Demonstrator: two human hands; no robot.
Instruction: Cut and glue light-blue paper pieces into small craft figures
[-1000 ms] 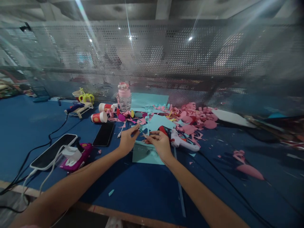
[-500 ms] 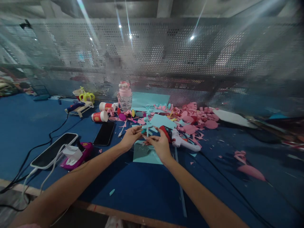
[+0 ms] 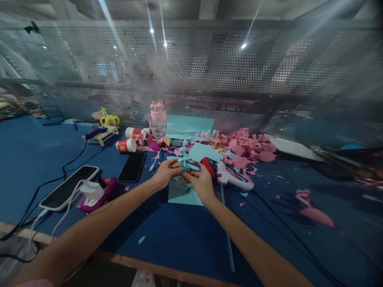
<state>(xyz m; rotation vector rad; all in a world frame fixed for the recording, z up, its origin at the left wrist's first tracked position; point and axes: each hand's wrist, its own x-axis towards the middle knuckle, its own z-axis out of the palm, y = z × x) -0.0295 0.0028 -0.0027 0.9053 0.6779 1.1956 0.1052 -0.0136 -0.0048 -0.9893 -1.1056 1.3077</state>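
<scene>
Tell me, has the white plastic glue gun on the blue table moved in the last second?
No. The white plastic glue gun lies where it was, at the same gap from the flat black phone; only the view shifted slightly.

both hands, left hand and right hand, pinch a small light-blue paper cutout above a light-blue paper sheet on the blue counter.

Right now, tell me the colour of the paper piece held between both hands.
The paper piece is light blue; head view.

two hands, two red cups, one bottle
</scene>
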